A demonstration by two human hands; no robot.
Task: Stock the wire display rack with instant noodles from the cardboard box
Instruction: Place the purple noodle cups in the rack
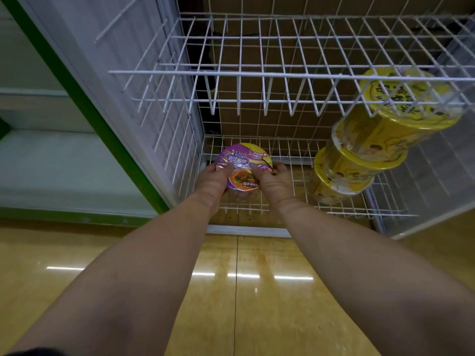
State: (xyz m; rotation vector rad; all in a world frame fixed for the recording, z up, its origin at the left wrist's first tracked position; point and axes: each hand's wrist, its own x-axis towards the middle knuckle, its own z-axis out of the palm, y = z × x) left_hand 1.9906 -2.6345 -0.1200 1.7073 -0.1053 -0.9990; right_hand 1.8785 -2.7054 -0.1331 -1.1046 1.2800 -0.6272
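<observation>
My left hand (pixel 212 179) and right hand (pixel 275 179) are gripping a purple bowl (pixel 243 163) over the rack's bottom shelf (pixel 295 202); yellow bowls (pixel 359 155) are leaning just right, an upper shelf (pixel 257 73) overhanging.

Purple bowl (pixel 244 160) hides most of the fingers (pixel 282 168).

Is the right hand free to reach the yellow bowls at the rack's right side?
Probably not yet: the right hand grips the purple bowl together with the left hand. The path to the yellow bowls looks open.
</observation>
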